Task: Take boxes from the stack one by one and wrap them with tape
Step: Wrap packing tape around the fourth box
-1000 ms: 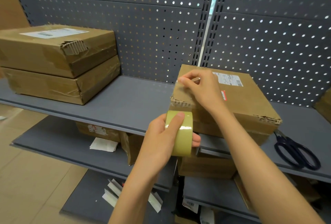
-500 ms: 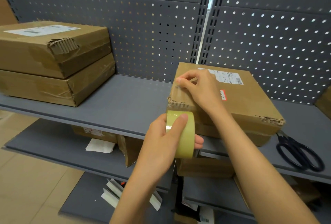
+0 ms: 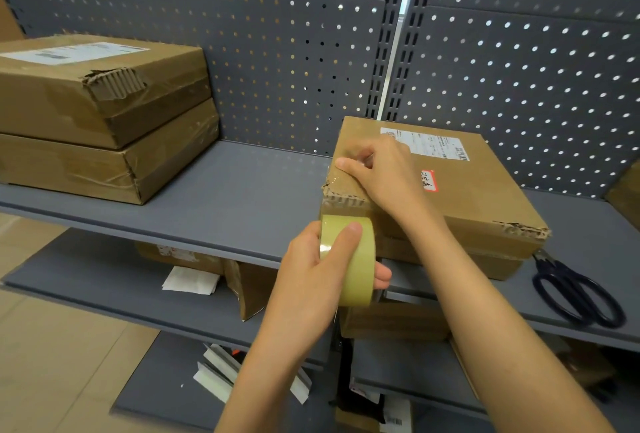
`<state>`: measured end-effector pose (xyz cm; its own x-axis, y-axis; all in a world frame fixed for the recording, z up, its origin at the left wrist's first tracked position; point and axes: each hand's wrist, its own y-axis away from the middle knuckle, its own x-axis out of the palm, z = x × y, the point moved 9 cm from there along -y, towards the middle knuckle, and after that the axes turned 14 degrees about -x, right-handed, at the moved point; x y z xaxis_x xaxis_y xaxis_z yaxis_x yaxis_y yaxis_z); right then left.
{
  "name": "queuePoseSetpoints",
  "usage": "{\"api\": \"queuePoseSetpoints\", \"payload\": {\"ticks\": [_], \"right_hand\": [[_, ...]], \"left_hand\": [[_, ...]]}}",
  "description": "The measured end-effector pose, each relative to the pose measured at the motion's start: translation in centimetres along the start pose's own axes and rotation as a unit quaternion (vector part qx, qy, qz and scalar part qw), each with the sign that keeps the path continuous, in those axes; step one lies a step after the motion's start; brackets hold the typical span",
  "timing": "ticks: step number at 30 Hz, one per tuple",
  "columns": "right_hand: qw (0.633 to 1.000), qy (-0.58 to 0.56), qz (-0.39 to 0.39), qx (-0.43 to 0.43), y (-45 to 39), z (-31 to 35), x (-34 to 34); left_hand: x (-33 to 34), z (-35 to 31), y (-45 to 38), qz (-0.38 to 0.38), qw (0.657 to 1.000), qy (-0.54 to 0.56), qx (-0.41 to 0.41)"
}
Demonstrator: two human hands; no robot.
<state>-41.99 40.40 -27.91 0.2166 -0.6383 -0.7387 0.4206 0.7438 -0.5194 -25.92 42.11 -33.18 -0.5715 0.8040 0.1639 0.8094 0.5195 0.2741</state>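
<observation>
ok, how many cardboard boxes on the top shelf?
3 in full view: two stacked at left, upper box on lower box, and the box being taped at right. A brown edge at far right may be another.

Shelf point(image 3: 242, 197): grey metal, against a perforated back panel.
Left end: two stacked boxes point(image 3: 100, 117).
Right of middle: one box point(image 3: 481, 197), its near corner overhanging.
Far right: black scissors point(image 3: 575, 290).
</observation>
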Motion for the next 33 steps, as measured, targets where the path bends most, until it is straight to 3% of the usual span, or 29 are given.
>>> {"api": "queuePoseSetpoints", "payload": {"ticks": [3, 7, 9, 11, 13, 17, 21, 33], "right_hand": [[1.000, 0.021, 0.002, 0.014, 0.0, -0.3, 0.1], [0.993, -0.039, -0.091, -0.058, 0.7, 2.0, -2.1], [0.991, -0.086, -0.046, -0.087, 1.5, 3.3, -1.8], [0.987, -0.091, 0.064, -0.115, 2.6, 4.6, -0.1], [0.978, -0.058, 0.156, -0.122, 3.4, 4.7, 1.7], [0.961, 0.007, 0.254, -0.113, 3.4, 4.3, 3.1], [0.952, 0.022, 0.288, -0.096, 3.3, 3.7, 3.7], [0.952, 0.064, 0.281, -0.105, 3.3, 3.6, 3.3]], "left_hand": [[-0.1, 0.1, 0.0, -0.003, 1.000, -0.004, 0.000], [-0.3, 0.3, -0.2, 0.001, 1.000, 0.019, -0.020], [-0.4, 0.3, -0.3, 0.004, 0.999, 0.029, -0.027], [-0.5, 0.5, -0.3, 0.004, 0.999, 0.032, -0.029], [-0.3, 0.7, -0.3, 0.006, 0.999, 0.028, -0.026], [-0.2, 0.9, 0.2, -0.022, 0.999, -0.030, 0.022], [-0.4, 1.3, 0.4, -0.045, 0.998, -0.039, 0.033], [-1.0, 3.2, 1.7, -0.081, 0.994, -0.066, -0.016]]}}
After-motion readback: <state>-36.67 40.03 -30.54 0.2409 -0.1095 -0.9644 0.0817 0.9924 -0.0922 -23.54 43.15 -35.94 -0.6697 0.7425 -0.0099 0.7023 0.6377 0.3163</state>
